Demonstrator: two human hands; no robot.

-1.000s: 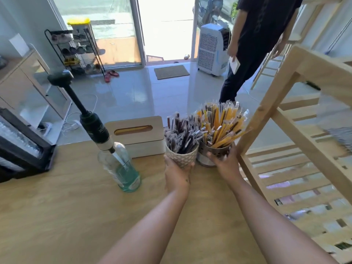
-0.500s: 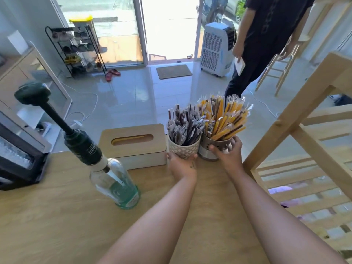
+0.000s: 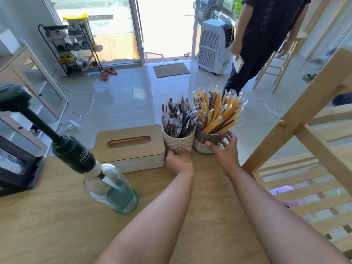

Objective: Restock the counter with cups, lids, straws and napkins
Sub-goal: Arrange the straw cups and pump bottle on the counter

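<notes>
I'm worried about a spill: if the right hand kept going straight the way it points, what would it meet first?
The metal holder of yellow straws: the right hand grips its side, so nothing lies between. Pushing on would probably slide it toward the far edge of the counter.

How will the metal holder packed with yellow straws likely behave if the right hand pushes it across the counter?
Probably top-heavy: the wrapped yellow straws fan out well above the perforated metal holder, so a high push may tip it. The smooth wooden counter should let it slide if the right hand pushes low. Loose straws may shift.
</notes>
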